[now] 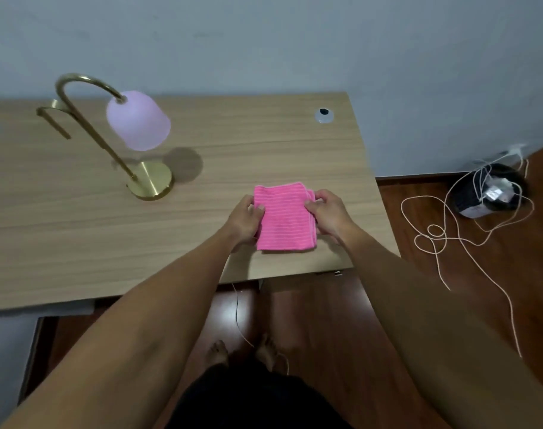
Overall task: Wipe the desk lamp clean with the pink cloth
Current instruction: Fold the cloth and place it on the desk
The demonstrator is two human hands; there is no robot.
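A folded pink cloth [284, 218] with thin pale stripes lies near the front right edge of the wooden desk [78, 243]. My left hand [244, 221] grips its left edge, thumb on top. My right hand [327, 213] pinches its right edge. The desk lamp [137, 119] stands to the left and farther back, apart from both hands. It has a pale pink rounded shade, a curved brass neck and a round brass base [151, 184].
A grey cable grommet [324, 115] sits in the desk near its back right corner. On the wooden floor to the right lie a dark round object [489, 193] and a loose tangle of pale cord [440, 236]. A grey wall stands behind the desk.
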